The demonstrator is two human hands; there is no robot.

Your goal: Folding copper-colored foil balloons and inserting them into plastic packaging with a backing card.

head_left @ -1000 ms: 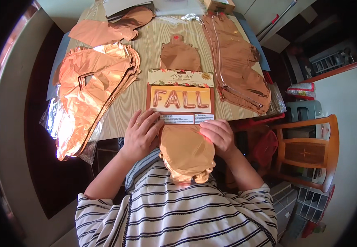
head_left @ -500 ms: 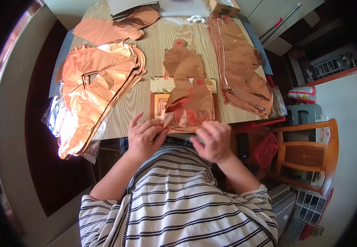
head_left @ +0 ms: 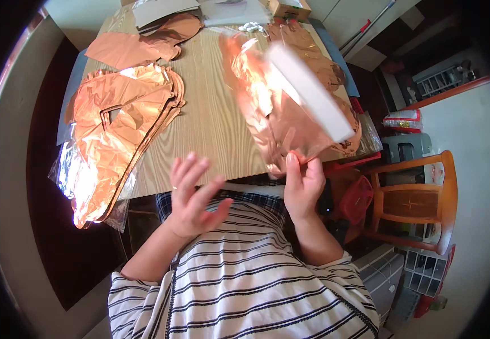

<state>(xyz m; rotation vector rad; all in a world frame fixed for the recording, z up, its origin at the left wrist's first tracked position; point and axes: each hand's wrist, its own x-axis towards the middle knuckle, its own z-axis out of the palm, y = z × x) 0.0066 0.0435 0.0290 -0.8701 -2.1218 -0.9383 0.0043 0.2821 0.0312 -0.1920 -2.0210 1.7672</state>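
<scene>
My right hand [head_left: 303, 186] pinches the near edge of a flat copper-coloured foil balloon [head_left: 265, 110], thumb and fingertips together. The foil is raised at a slant over the right part of the table, crinkled and shiny. A white card or flat box [head_left: 311, 93], blurred by motion, lies along its right side; whether the hand holds this too I cannot tell. My left hand [head_left: 191, 198] hovers at the table's front edge with fingers spread and nothing in them. Behind the raised foil, a stack of similar foil balloons [head_left: 307, 42] is partly hidden.
Large foil balloons [head_left: 120, 124] are stacked at the left, overhanging the wooden table [head_left: 200, 101]. Another foil piece [head_left: 135, 48] lies behind them. Clear plastic bags [head_left: 236, 11] and a cardboard box [head_left: 290, 9] are at the back. A wooden chair [head_left: 409, 203] stands at the right.
The foil and the card under it have left the table's front middle, raised and swung right, with white now showing. My left hand has let go and opened. The view has shifted slightly.
</scene>
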